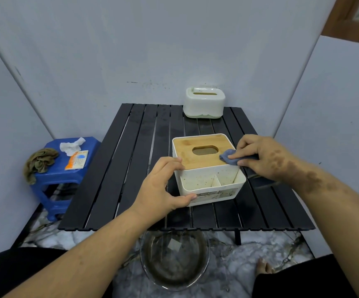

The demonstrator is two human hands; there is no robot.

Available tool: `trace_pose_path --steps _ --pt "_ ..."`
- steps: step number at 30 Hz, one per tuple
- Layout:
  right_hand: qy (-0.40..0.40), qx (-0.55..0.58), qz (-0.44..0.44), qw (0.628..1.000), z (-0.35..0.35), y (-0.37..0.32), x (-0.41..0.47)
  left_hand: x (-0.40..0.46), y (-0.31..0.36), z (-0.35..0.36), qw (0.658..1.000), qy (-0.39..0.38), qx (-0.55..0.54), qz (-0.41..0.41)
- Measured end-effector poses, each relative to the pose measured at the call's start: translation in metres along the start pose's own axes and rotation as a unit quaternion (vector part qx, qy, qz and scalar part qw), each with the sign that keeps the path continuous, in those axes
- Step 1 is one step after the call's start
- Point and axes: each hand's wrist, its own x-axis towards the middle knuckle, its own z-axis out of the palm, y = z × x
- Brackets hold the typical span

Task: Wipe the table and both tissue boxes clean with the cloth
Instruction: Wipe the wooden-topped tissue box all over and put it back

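A white tissue box with a wooden lid (pixel 198 160) stands in the middle of the black slatted table (pixel 114 179). Its front compartments are speckled with dirt. My left hand (pixel 163 188) grips its left side, thumb on the front corner and fingers at the lid's edge. My right hand (pixel 262 158) presses a blue-grey cloth (pixel 230 160) onto the right edge of the wooden lid, fingers laid over it. A second tissue box (pixel 204 103), white and pale green, sits at the table's far edge.
A blue plastic stool (pixel 51 177) stands left of the table with an olive rag (pixel 39 162), a crumpled tissue (pixel 71 146) and an orange packet (pixel 77 160) on it. A glass bowl (pixel 174 261) sits on the marble floor below the near edge. Grey walls close in behind.
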Motion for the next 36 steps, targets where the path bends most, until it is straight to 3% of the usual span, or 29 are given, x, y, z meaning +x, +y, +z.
trace_pose_path --steps 7,10,14,18,23,29,33,36 --pt "0.004 0.033 -0.032 0.999 0.004 -0.002 -0.009 0.01 -0.012 -0.017 0.999 -0.046 -0.004 -0.015" --pt "0.008 0.053 -0.058 0.997 0.011 -0.012 -0.013 0.009 -0.022 -0.02 0.998 -0.003 0.001 -0.058" --pt "0.074 0.095 -0.029 0.992 0.004 -0.002 -0.01 -0.006 -0.008 0.0 0.993 0.03 0.031 -0.109" --pt "0.073 0.068 -0.02 0.995 0.001 0.011 -0.007 -0.01 0.006 0.018 0.989 0.059 0.128 -0.052" --pt "0.039 0.062 -0.025 0.997 0.012 0.009 -0.003 0.006 0.006 0.021 0.989 0.069 0.121 -0.049" --pt "0.055 0.062 -0.022 0.996 0.015 0.009 -0.005 0.022 0.013 0.019 0.987 0.023 0.146 -0.057" --pt "0.089 0.095 -0.002 0.992 0.015 0.006 -0.006 0.054 0.036 -0.002 0.977 -0.045 0.135 -0.159" --pt "0.129 0.152 0.023 0.98 0.008 0.0 -0.004 0.097 0.057 -0.031 0.963 -0.105 0.192 -0.155"
